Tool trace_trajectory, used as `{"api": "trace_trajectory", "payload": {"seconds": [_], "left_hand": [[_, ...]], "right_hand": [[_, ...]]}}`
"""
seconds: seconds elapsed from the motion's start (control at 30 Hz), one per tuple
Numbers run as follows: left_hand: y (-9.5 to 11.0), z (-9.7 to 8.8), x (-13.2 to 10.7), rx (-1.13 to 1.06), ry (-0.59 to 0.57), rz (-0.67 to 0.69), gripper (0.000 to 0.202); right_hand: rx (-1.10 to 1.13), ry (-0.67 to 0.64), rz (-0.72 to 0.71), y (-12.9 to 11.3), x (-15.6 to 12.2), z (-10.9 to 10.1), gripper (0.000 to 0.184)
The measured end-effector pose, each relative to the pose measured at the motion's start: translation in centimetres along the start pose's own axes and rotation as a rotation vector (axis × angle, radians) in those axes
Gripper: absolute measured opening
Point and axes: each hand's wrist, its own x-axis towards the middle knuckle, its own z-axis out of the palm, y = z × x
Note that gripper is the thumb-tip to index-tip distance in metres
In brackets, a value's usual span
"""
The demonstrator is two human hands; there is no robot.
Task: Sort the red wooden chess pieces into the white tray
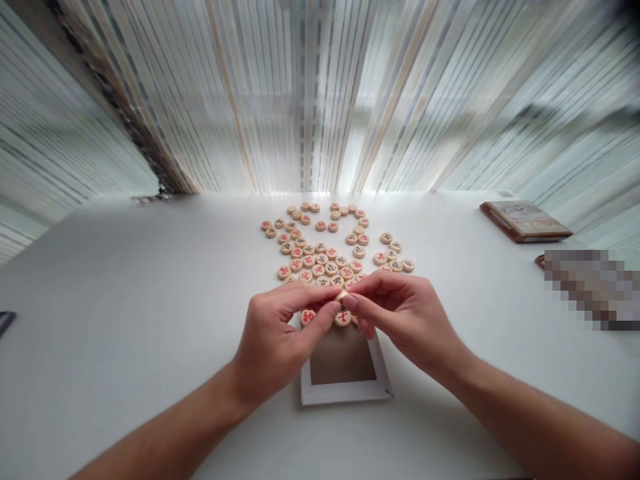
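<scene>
Both my hands meet over the table's middle and pinch one small round wooden game piece (342, 295) between their fingertips. My left hand (280, 337) grips it from the left with thumb and forefinger; my right hand (405, 317) holds it from the right. Just below them lies a shallow white cardboard box (345, 393) with a brown inside, with two or three pieces (343, 319) at its far end. Beyond the hands, several wooden discs (325, 257) marked with red or black characters are scattered flat on the white table (125, 313).
A brown flat book or box (524, 220) lies at the far right of the table. A blurred-out patch (593, 287) sits near the right edge. A dark object (5, 321) shows at the left edge. Vertical blinds (320, 93) hang behind the table.
</scene>
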Motion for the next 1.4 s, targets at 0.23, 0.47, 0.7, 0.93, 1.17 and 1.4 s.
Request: {"api": "trace_trajectory", "payload": {"seconds": [0.23,0.47,0.7,0.93,1.17,1.4], "left_hand": [[0.4,-0.1,-0.3,-0.002,-0.011,0.146,0.016],[0.0,0.2,-0.7,-0.161,0.007,0.058,0.015],[0.5,-0.1,-0.5,-0.282,-0.039,-0.115,0.015],[0.7,0.0,-0.1,-0.386,-0.042,-0.340,0.020],[0.8,0.2,0.0,-0.478,-0.089,-0.334,0.029],[0.7,0.0,0.0,-0.508,-0.070,-0.342,0.028]], "right_hand": [[-0.272,-0.016,-0.120,0.3,-1.0,-0.3,0.024],[-0.494,0.048,-0.224,1.8,-1.8,-1.2,0.018],[-0.361,0.059,-0.188,0.5,-1.6,0.1,0.022],[0.124,-0.115,0.044,0.0,0.1,0.3,0.028],[0.253,-0.181,0.137,0.4,0.0,-0.2,0.030],[0.242,-0.213,0.119,0.5,0.1,-0.2,0.037]]}}
